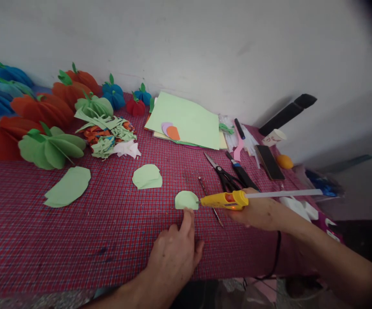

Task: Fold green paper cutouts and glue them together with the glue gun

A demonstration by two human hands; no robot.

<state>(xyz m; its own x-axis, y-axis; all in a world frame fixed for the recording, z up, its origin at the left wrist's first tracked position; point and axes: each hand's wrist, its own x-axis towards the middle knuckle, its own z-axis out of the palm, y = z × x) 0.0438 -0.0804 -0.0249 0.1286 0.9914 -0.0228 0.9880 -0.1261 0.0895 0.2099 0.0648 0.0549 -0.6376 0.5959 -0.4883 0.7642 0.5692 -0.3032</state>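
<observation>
My right hand (259, 213) grips a yellow glue gun (224, 200) with a white glue stick poking out of its back. Its nozzle touches the right edge of a small folded green paper piece (186, 200) on the red checked tablecloth (108, 231). My left hand (175, 253) rests just below that piece, index finger stretched out and pressing its lower edge, the other fingers curled. Two more green paper stacks lie to the left, a middle one (147, 177) and a larger one (68, 186).
Finished paper pumpkins in green (51, 146), orange (41, 109) and blue (113, 93) line the back left, with paper scraps (110, 135) beside them. Green sheets (186, 120), scissors (223, 174), a cutter, a phone (269, 161) and a paper cup (274, 137) lie at the back right.
</observation>
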